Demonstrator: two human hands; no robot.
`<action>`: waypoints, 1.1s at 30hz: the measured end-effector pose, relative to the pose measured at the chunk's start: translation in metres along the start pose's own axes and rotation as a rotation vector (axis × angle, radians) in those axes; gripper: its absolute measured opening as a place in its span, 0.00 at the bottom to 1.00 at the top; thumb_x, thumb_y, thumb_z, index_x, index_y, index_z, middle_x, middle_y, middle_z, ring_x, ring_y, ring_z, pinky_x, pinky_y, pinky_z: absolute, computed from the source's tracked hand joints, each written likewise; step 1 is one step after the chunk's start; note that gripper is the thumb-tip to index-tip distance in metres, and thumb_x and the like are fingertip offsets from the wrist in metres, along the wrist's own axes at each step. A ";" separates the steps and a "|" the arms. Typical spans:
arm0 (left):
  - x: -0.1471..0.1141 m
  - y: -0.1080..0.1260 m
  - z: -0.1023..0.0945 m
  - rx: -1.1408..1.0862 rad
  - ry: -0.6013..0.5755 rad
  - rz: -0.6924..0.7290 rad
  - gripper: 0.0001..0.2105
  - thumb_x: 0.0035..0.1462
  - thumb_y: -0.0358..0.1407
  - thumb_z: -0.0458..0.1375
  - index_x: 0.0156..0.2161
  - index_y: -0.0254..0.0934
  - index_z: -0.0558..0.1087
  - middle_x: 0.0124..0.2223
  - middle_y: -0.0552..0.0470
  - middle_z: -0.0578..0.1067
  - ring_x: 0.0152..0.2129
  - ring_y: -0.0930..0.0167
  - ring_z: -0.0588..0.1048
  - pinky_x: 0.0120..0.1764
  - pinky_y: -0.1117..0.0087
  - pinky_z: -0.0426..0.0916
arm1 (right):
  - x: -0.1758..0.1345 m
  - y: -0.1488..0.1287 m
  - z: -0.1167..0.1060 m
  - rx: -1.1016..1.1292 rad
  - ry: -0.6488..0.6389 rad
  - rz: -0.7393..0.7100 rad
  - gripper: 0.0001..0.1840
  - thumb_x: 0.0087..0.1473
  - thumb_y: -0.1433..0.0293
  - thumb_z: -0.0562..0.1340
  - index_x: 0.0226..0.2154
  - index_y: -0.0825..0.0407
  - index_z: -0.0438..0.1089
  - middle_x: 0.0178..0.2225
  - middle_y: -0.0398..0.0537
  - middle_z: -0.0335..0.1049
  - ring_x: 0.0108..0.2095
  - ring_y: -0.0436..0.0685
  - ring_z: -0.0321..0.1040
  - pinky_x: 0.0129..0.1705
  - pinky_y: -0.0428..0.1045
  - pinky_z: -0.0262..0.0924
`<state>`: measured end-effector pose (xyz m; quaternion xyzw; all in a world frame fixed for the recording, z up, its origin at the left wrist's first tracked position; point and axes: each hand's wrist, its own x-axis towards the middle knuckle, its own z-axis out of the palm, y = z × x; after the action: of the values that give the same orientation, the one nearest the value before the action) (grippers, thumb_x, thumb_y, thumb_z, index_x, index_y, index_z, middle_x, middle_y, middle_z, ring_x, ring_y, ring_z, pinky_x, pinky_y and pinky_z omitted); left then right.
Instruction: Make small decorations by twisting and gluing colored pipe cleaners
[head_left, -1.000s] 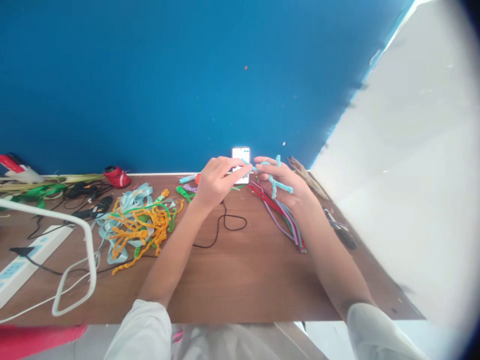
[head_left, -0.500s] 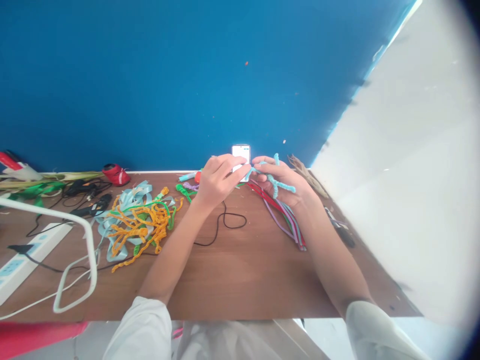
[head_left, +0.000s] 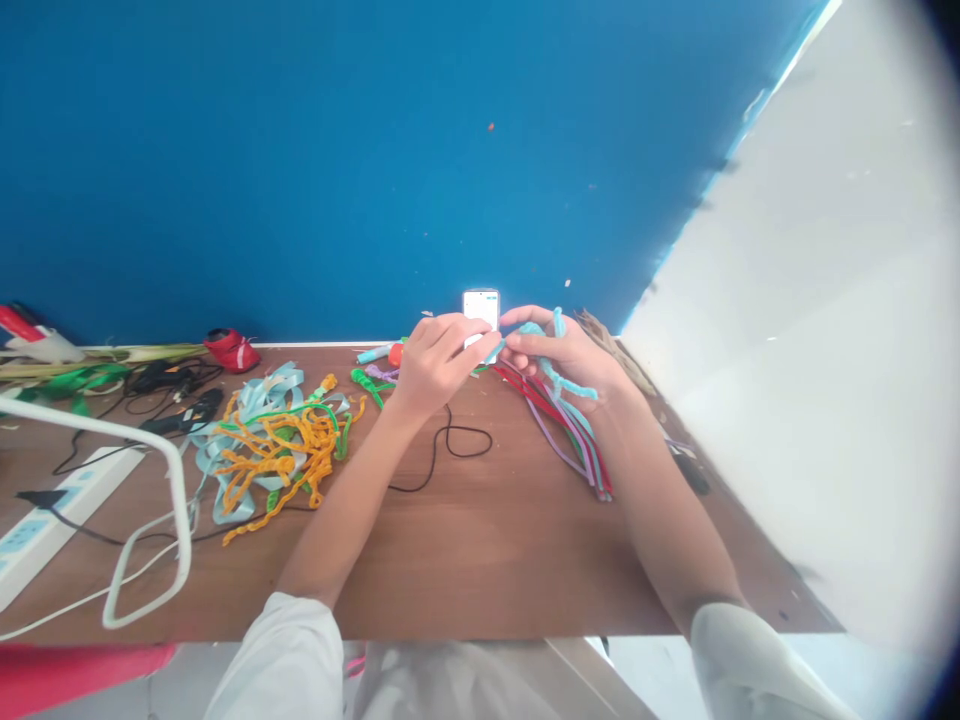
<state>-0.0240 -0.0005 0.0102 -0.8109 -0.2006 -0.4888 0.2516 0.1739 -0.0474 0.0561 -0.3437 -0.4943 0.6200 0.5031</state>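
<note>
Light-blue twisted pipe cleaners lie across the palm and fingers of my right hand, several short arms sticking out. The right thumb and fingers are closed on them. My left hand pinches the far-left end of the same blue piece between thumb and fingers, close to the right fingertips. Just behind both hands a lit phone stands upright, its lower part partly covered by the left fingers. Below my right hand runs a bundle of red, purple and green pipe cleaners on the table.
To the left is a heap of orange twisted pipe cleaners with pale blue ribbon. A white power strip, a white tubular frame and black cables lie on the brown table. A blue wall rises behind.
The blue pipe cleaners have turned slightly in my right hand, and its index finger has lifted and straightened a little. My left hand has stayed nearly in place.
</note>
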 end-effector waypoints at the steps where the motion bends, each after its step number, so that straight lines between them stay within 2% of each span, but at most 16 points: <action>1: 0.000 0.001 0.000 -0.008 -0.002 -0.008 0.09 0.64 0.32 0.56 0.46 0.46 0.76 0.44 0.50 0.81 0.45 0.68 0.76 0.46 0.64 0.66 | 0.000 0.001 0.000 -0.001 0.000 -0.014 0.23 0.39 0.71 0.75 0.39 0.53 0.71 0.22 0.39 0.71 0.23 0.46 0.66 0.23 0.41 0.57; 7: 0.006 0.005 -0.004 0.004 -0.014 -0.001 0.08 0.65 0.32 0.54 0.41 0.43 0.76 0.39 0.50 0.81 0.40 0.68 0.76 0.41 0.64 0.65 | 0.004 0.005 -0.002 -0.059 -0.049 -0.059 0.22 0.40 0.69 0.74 0.39 0.53 0.70 0.23 0.38 0.71 0.23 0.46 0.65 0.23 0.43 0.56; 13: 0.011 0.004 -0.004 -0.016 -0.091 -0.009 0.08 0.66 0.36 0.54 0.38 0.41 0.75 0.37 0.50 0.80 0.36 0.68 0.75 0.37 0.64 0.61 | 0.004 0.006 -0.001 -0.117 -0.023 -0.151 0.23 0.39 0.67 0.75 0.38 0.51 0.68 0.24 0.38 0.72 0.23 0.48 0.66 0.26 0.45 0.56; 18: 0.013 0.004 -0.004 -0.005 -0.097 0.034 0.07 0.65 0.36 0.54 0.37 0.39 0.74 0.35 0.50 0.80 0.33 0.68 0.72 0.35 0.64 0.59 | 0.001 0.008 0.003 -0.171 0.028 -0.238 0.21 0.42 0.68 0.74 0.37 0.50 0.67 0.25 0.38 0.72 0.23 0.48 0.66 0.28 0.46 0.59; 21: 0.012 0.007 -0.003 -0.014 -0.112 -0.026 0.09 0.66 0.36 0.52 0.36 0.39 0.73 0.35 0.49 0.79 0.33 0.68 0.71 0.35 0.63 0.59 | 0.000 0.009 0.005 -0.206 0.041 -0.270 0.20 0.43 0.67 0.73 0.37 0.49 0.66 0.26 0.38 0.71 0.24 0.49 0.66 0.28 0.47 0.59; 24: 0.012 0.015 0.001 -0.085 -0.096 -0.168 0.11 0.66 0.37 0.52 0.32 0.38 0.71 0.33 0.48 0.77 0.32 0.67 0.70 0.36 0.63 0.60 | -0.001 0.009 0.007 -0.315 0.073 -0.346 0.16 0.46 0.67 0.70 0.38 0.48 0.67 0.26 0.38 0.71 0.24 0.50 0.67 0.29 0.47 0.60; 27: 0.016 0.026 0.003 -0.290 -0.079 -0.420 0.14 0.65 0.39 0.52 0.27 0.39 0.66 0.28 0.50 0.71 0.29 0.69 0.67 0.34 0.65 0.61 | -0.003 0.007 0.009 -0.544 0.135 -0.486 0.13 0.50 0.71 0.66 0.39 0.48 0.67 0.28 0.39 0.71 0.26 0.51 0.67 0.33 0.49 0.62; 30: 0.022 0.033 0.001 -0.691 -0.113 -0.769 0.16 0.63 0.43 0.55 0.25 0.38 0.66 0.24 0.54 0.68 0.23 0.73 0.63 0.28 0.68 0.58 | -0.004 0.008 0.008 -0.770 0.145 -0.605 0.14 0.51 0.75 0.62 0.42 0.47 0.67 0.30 0.40 0.72 0.29 0.53 0.68 0.36 0.50 0.61; 33: 0.024 0.030 0.001 -1.096 -0.200 -1.116 0.14 0.56 0.45 0.60 0.25 0.37 0.69 0.23 0.55 0.67 0.20 0.75 0.62 0.25 0.70 0.55 | -0.004 0.012 0.003 -1.021 0.077 -0.691 0.23 0.47 0.80 0.58 0.46 0.47 0.67 0.34 0.43 0.73 0.33 0.54 0.69 0.38 0.49 0.60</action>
<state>0.0048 -0.0219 0.0251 -0.6389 -0.3298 -0.4970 -0.4858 0.1692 -0.0515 0.0454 -0.3832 -0.7929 0.0934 0.4644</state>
